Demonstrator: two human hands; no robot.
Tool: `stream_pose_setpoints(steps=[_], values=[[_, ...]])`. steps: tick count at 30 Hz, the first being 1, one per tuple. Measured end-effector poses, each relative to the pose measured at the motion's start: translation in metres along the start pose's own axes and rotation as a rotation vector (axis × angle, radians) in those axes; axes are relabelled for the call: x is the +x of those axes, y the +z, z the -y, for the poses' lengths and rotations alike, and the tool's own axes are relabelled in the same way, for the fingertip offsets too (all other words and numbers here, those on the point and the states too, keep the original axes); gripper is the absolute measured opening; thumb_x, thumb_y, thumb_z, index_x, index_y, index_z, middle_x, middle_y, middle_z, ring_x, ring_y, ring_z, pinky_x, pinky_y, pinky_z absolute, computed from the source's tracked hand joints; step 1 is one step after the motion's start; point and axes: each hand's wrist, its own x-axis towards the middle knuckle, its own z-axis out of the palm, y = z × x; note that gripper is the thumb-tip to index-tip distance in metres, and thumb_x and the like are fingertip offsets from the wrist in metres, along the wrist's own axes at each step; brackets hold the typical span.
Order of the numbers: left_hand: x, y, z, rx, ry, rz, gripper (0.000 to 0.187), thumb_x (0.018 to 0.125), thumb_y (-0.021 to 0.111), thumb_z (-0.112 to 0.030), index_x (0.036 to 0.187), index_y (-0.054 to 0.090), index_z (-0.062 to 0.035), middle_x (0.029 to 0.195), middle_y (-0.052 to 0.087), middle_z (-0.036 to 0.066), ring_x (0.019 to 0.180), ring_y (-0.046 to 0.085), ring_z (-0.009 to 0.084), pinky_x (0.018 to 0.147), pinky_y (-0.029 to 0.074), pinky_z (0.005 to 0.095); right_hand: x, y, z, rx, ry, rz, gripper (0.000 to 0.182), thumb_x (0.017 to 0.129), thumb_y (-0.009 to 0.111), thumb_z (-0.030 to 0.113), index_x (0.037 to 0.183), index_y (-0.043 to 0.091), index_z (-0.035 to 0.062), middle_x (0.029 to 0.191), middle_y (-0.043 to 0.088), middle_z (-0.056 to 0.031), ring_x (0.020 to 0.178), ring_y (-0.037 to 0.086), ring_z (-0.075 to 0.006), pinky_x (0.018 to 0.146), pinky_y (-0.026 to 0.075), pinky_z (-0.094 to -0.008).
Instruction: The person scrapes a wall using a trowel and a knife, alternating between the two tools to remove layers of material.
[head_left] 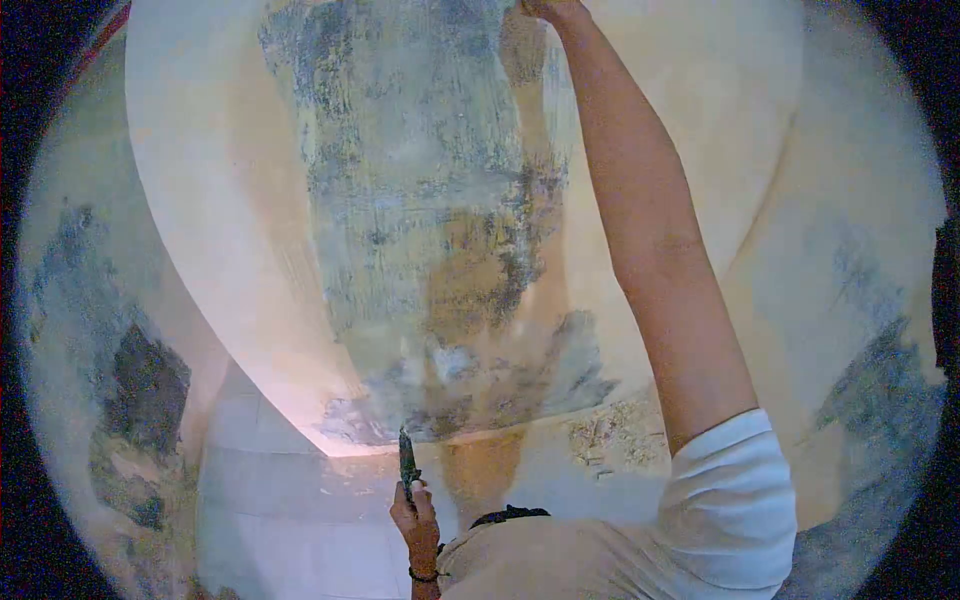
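Observation:
My left hand [415, 515] is low in the view, its fingers wrapped round a dark, narrow hand tool [407, 458] whose thin end points up at the lower edge of the wall. My right arm stretches up the wall, and my right hand [548, 9] is cut off by the top edge of the view, with its fingers mostly hidden. Beside it is a cream wall [230, 200] with a large, rough grey-green patch [400, 160] down its middle. Shadows of my arm and body fall across the patch.
Pale floor tiles [270, 490] lie below the wall. Loose flakes and crumbs [615, 440] are scattered at its foot, right of centre. Side walls at left and right carry dark grey patches [145, 385]. A bright pinkish glow lights the lower left corner of the wall.

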Motion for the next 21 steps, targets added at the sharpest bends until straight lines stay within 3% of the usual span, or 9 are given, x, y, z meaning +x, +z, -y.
stream_pose_setpoints(steps=[4,7,10,13,16,19,21], values=[[-0.004,0.003,0.014,-0.038,0.021,-0.031,0.026,0.098,0.054,-0.028,0.092,0.058,-0.0030,0.060,0.046,-0.005,0.049,0.039,0.0025,0.043,0.031,0.0225,-0.054,-0.021,0.008,-0.171,-0.306,0.077,0.050,0.095,0.045,0.039,0.120,0.058,-0.0022,0.113,0.064,-0.0287,0.102,0.063,-0.0430,0.087,0.050,-0.0485],[-0.007,0.005,0.015,-0.065,0.004,-0.029,0.026,0.098,0.053,-0.028,0.093,0.059,-0.0034,0.060,0.046,-0.005,0.049,0.039,0.0023,0.042,0.031,0.0224,-0.098,-0.015,0.007,0.013,-0.043,0.002,0.039,0.091,0.061,0.023,0.128,0.058,0.0104,0.097,0.068,-0.0189,0.085,0.070,-0.0298,0.066,0.056,-0.0432],[-0.005,0.003,0.020,-0.025,-0.004,-0.025,0.025,0.098,0.053,-0.027,0.093,0.059,-0.0037,0.059,0.045,-0.005,0.048,0.038,0.0023,0.041,0.030,0.0225,-0.112,-0.017,0.004,-0.467,-0.437,0.142,0.046,0.093,0.057,0.037,0.130,0.057,0.0104,0.113,0.065,-0.0259,0.106,0.063,-0.0393,0.088,0.052,-0.0496],[0.002,0.003,0.012,-0.011,-0.005,-0.019,0.025,0.098,0.054,-0.027,0.092,0.059,-0.0033,0.058,0.044,-0.005,0.047,0.037,0.0023,0.041,0.030,0.0225,-0.091,-0.021,0.034,0.204,0.209,0.054,0.048,0.096,0.045,0.037,0.119,0.058,-0.0028,0.112,0.064,-0.0295,0.102,0.064,-0.0408,0.086,0.052,-0.0454],[0.007,0.001,0.021,-0.008,0.008,-0.032,0.026,0.099,0.053,-0.027,0.091,0.058,-0.0032,0.057,0.043,-0.005,0.047,0.037,0.0024,0.041,0.029,0.0225,-0.067,-0.102,0.073,0.377,0.379,0.461,0.048,0.096,0.045,0.037,0.117,0.058,-0.0046,0.112,0.063,-0.0304,0.103,0.064,-0.0406,0.084,0.053,-0.0442],[-0.002,0.007,0.015,0.029,0.073,-0.053,0.024,0.101,0.051,-0.025,0.091,0.057,-0.0036,0.056,0.042,-0.005,0.046,0.036,0.0025,0.041,0.026,0.0232,-0.060,-0.093,0.062,0.393,0.363,0.423,0.049,0.095,0.045,0.038,0.115,0.059,-0.0047,0.111,0.063,-0.0308,0.103,0.064,-0.0398,0.082,0.053,-0.0430],[-0.005,0.008,0.016,-0.010,0.070,-0.045,0.025,0.101,0.051,-0.025,0.090,0.057,-0.0034,0.056,0.042,-0.005,0.046,0.036,0.0027,0.041,0.026,0.0234,-0.072,-0.034,0.023,0.161,0.081,0.241,0.050,0.095,0.044,0.040,0.115,0.059,-0.0037,0.111,0.063,-0.0305,0.104,0.064,-0.0407,0.084,0.052,-0.0448]])
